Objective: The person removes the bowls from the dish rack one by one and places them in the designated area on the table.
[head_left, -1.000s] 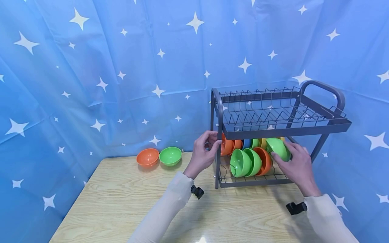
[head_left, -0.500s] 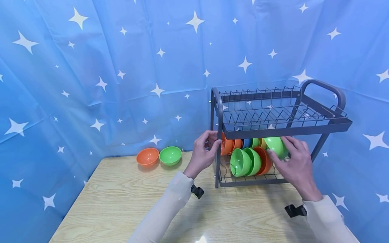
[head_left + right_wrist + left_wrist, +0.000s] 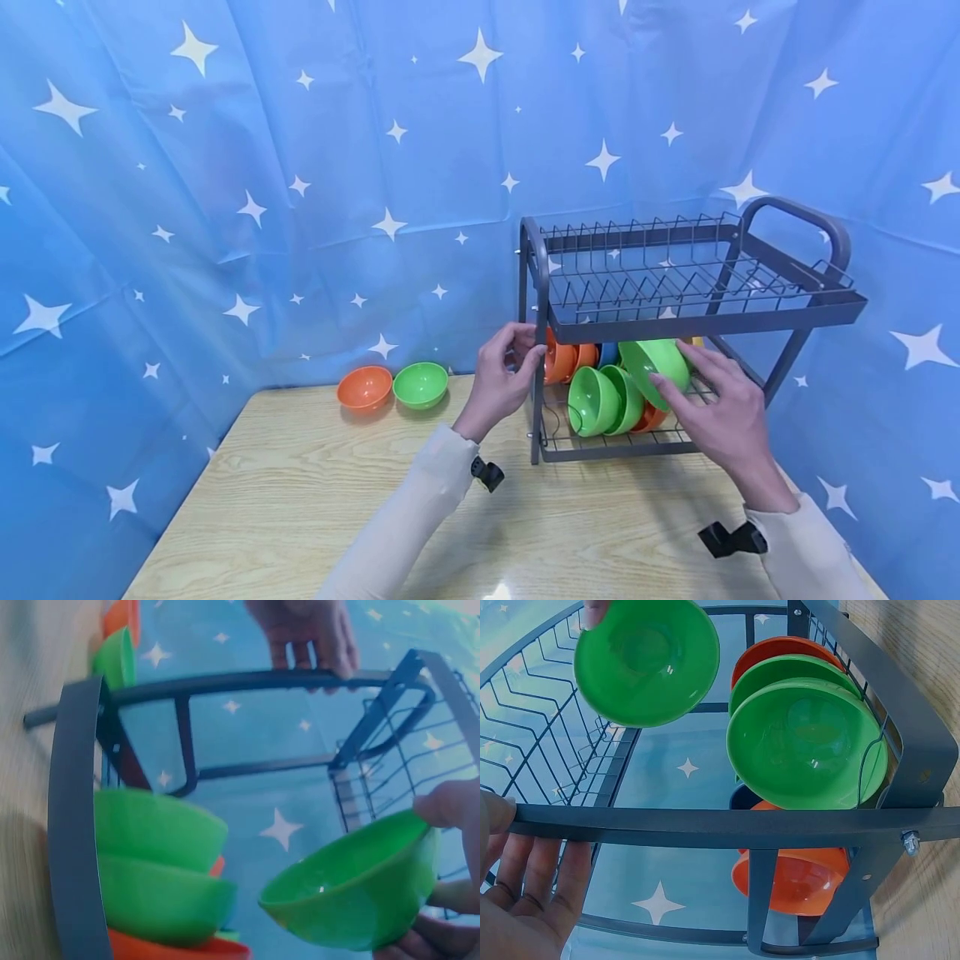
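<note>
Orange bowl (image 3: 364, 387) and green one (image 3: 421, 384) on the desk (image 3: 300, 500), well left of the grey dish rack (image 3: 675, 312). Right hand (image 3: 723, 412) gripping a tilted green bowl (image 3: 655, 368) beside racked bowls (image 3: 607, 400); left hand (image 3: 504, 379) clasping the rack's post (image 3: 537, 392). Rear bowls partly hidden.

An orange bowl (image 3: 364, 387) touches a green one (image 3: 421, 384) on the table (image 3: 300, 500).
</note>
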`<state>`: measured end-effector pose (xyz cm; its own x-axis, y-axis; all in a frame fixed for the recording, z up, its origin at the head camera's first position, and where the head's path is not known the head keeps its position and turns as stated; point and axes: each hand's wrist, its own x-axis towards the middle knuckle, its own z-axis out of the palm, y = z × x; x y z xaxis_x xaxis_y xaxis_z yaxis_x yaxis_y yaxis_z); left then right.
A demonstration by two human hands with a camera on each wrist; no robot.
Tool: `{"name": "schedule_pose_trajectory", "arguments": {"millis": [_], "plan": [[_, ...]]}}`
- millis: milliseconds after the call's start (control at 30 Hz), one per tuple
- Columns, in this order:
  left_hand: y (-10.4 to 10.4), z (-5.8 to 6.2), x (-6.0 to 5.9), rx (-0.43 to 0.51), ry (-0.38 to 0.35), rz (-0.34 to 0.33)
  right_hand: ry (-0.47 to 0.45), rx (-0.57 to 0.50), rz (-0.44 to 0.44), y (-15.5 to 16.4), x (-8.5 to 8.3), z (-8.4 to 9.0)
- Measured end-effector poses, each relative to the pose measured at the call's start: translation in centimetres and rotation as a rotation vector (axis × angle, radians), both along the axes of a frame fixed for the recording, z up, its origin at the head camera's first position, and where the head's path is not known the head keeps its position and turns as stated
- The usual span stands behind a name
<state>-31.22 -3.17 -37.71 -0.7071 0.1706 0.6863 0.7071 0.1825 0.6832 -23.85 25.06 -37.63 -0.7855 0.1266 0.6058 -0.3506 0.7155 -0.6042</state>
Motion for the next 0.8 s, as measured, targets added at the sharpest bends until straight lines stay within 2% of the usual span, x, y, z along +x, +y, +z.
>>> {"name": "schedule_pose_trajectory", "arguments": {"millis": [167, 300, 500, 633, 800], "plan": [[0.0, -0.1, 0.0, -0.006, -0.009, 0.001, -0.178, -0.133, 0.078, -0.2, 0.6, 0.4], [0.0, -0.2, 0.0, 0.004, -0.017, 0.003, -0.313, -0.182, 0.091, -0.3, 0.8, 0.5], [0.1, -0.2, 0.0, 0.018, -0.022, -0.011, -0.451, -0.262, 0.161, -0.7, 1.1, 0.2], [-0.1, -0.1, 0.1, 0.005, -0.024, -0.018, -0.512, -0.303, 0.201, -1.1, 1.3, 0.1], [-0.3, 0.0, 0.2, -0.018, -0.037, -0.018, -0.516, -0.375, 0.289, -1.9, 1.5, 0.1]]}}
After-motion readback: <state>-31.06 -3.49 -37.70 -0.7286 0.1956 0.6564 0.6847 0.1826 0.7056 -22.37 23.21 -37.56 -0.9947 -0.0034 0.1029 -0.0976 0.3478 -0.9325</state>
